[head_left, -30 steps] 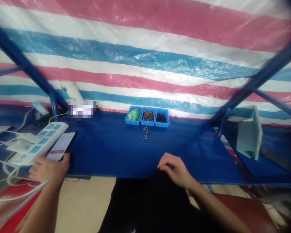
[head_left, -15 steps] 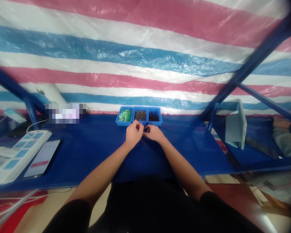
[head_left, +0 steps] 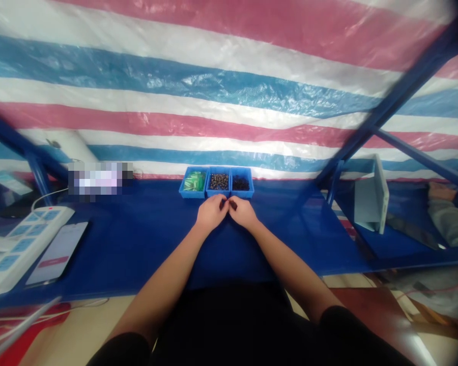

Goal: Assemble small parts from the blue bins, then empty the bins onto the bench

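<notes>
My left hand [head_left: 212,211] and my right hand [head_left: 244,211] meet fingertip to fingertip over the blue table, just in front of three small bins. Both are closed in a pinch, and whatever lies between the fingertips is too small to make out. The left blue bin [head_left: 193,193] holds green pieces [head_left: 194,181]. In the middle bin [head_left: 217,192] are small dark and brassy parts [head_left: 219,181]. Small black parts [head_left: 240,183] fill the right bin [head_left: 242,193].
At the left lie a white power strip [head_left: 26,244] and a phone [head_left: 57,253]. A pale upright panel [head_left: 371,195] stands at the right, with another person's hand [head_left: 441,192] beyond it. Blue frame bars [head_left: 361,134] slope up before a striped sheet [head_left: 213,91].
My hands have come together so that the fingertips touch, and they sit slightly lower, away from the bins. The view has shifted a little.
</notes>
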The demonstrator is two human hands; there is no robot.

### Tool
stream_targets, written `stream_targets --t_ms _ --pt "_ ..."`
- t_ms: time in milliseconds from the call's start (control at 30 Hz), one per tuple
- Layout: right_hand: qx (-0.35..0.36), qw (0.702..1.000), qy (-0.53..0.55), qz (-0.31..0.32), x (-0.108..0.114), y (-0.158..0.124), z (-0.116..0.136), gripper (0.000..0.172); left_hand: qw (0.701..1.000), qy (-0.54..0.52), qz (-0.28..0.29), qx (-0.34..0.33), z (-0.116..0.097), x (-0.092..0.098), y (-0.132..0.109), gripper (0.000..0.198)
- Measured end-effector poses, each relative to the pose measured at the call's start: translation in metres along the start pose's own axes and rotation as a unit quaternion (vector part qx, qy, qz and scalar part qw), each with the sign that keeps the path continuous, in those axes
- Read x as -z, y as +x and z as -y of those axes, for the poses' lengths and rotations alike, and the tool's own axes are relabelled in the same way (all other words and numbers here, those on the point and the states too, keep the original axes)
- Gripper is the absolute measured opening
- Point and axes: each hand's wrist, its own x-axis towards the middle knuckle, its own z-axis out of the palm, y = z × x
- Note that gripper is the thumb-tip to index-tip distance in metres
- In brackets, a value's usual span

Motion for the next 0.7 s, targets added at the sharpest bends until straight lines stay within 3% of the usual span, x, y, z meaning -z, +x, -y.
stream_targets --t_ms 133,267,433,700 --pt "0.049 0.999 -0.005 0.001 0.007 -0.002 0.0 0.016 1.0 -0.002 0.005 -0.026 -0.001 -0.002 -0.001 0.017" --pt "0.071 0.997 0.034 -0.026 0.009 0.0 -0.002 0.017 0.999 -0.036 0.015 -0.009 0.005 0.0 -0.003 0.017" --pt "0.056 0.993 0.093 -0.039 0.004 0.001 -0.005 0.017 0.993 -0.113 0.04 0.012 0.017 0.004 -0.005 0.018" --pt "0.029 0.99 0.112 -0.075 0.003 0.002 -0.008 0.016 0.986 -0.162 0.021 0.041 0.022 -0.001 -0.005 0.027"
